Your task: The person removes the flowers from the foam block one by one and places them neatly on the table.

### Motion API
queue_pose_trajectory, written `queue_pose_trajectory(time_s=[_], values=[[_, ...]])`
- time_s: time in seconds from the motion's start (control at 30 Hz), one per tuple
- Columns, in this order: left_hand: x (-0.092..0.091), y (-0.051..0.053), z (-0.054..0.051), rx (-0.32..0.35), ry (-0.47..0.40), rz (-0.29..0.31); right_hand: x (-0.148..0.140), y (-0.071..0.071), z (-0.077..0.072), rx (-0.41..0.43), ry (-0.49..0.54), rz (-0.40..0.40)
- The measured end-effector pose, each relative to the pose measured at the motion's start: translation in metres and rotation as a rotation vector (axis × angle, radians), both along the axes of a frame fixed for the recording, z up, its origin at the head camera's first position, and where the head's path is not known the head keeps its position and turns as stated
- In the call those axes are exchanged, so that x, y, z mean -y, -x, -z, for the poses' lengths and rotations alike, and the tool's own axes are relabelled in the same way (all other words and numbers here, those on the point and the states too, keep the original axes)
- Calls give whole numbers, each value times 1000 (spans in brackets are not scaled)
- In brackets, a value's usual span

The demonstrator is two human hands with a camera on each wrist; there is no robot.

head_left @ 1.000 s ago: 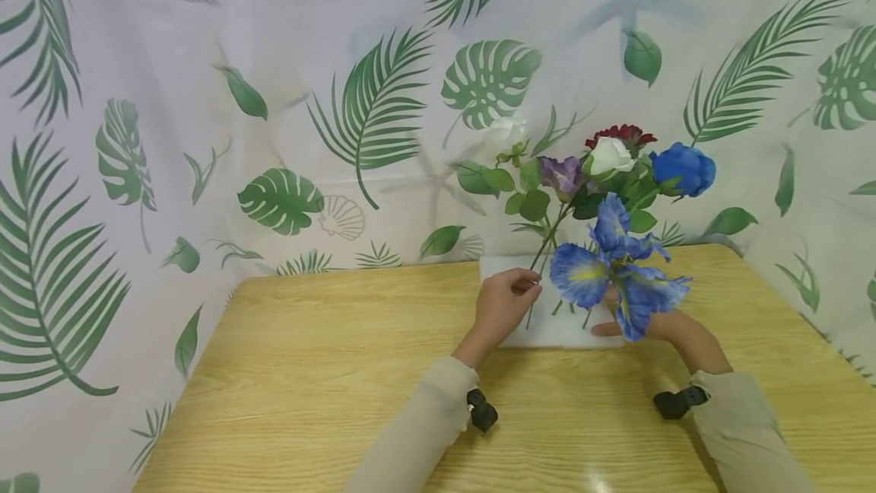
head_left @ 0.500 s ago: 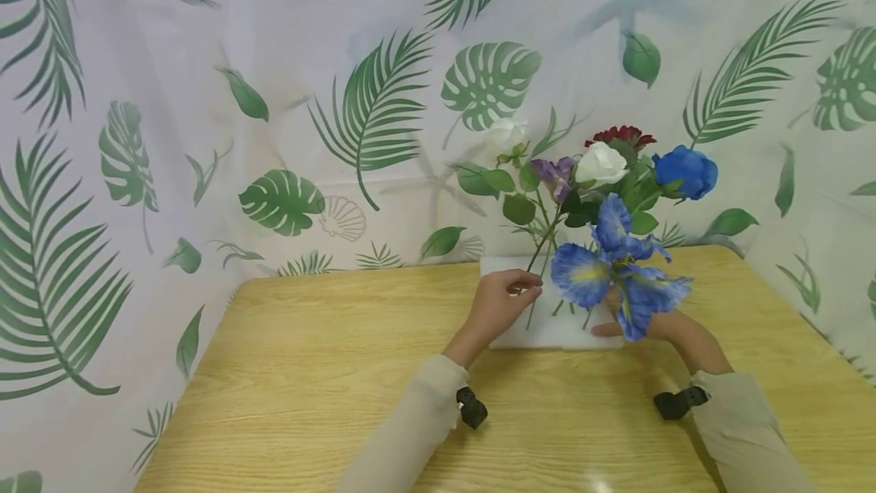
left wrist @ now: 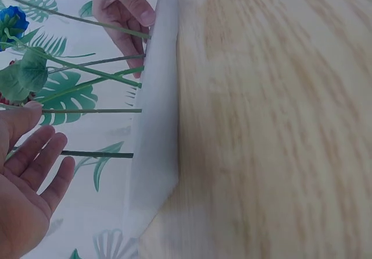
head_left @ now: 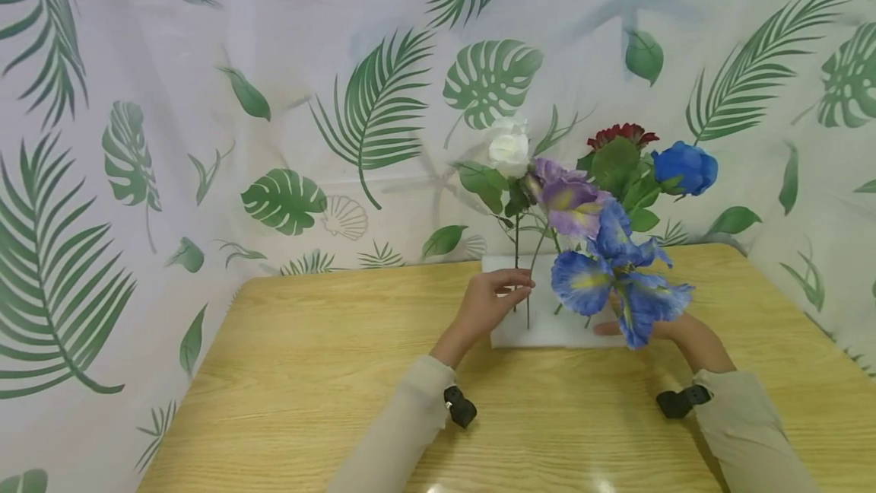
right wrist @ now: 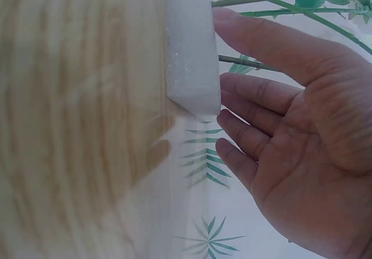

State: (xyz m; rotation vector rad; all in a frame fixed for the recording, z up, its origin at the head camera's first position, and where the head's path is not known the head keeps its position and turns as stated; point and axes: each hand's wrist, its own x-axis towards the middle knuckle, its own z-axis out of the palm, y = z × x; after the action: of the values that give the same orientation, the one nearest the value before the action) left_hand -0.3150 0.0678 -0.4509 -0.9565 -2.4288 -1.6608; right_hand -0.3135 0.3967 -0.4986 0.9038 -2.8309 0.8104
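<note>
In the head view my left hand (head_left: 482, 306) has its thumb and fingertips on a flower stem (head_left: 530, 280) above a white foam block (head_left: 534, 337). A white rose (head_left: 509, 147) and a purple iris (head_left: 571, 208) stand over this hand. Both their stems run past its fingers, and which one it pinches is hard to tell. My right hand (right wrist: 308, 137), fingers fairly straight, lies at the block's right end in the right wrist view. Its thumb touches the foam. A blue iris (head_left: 582, 280) partly covers that hand in the head view.
A blue rose (head_left: 687, 168) and a dark red flower (head_left: 621, 135) rise at the back right among green leaves. Several stems are stuck in the foam. Behind the wooden table (head_left: 328, 371) hangs a leaf-patterned cloth (head_left: 383, 234).
The white rose has swung from the right to the left, and its stem now stands nearly upright. The purple iris has turned its face forward. My left hand shifted slightly left; the right stayed still.
</note>
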Motion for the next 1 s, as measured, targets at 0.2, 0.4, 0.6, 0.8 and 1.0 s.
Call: queue_pose_trajectory(time_s=[0.2,0.4,0.6,0.8,1.0], values=[[4,1,2,5,-12,30,30,-26,-42,134,-17,113],[5,2,2,2,-27,32,30,-29,-47,148,39,69],[7,2,-1,25,-30,14,29,-27,-47,139,44,41],[12,3,-9,37,-50,14,30,-26,-47,175,30,68],[22,1,-23,14,-64,14,30,-28,-48,153,3,49]])
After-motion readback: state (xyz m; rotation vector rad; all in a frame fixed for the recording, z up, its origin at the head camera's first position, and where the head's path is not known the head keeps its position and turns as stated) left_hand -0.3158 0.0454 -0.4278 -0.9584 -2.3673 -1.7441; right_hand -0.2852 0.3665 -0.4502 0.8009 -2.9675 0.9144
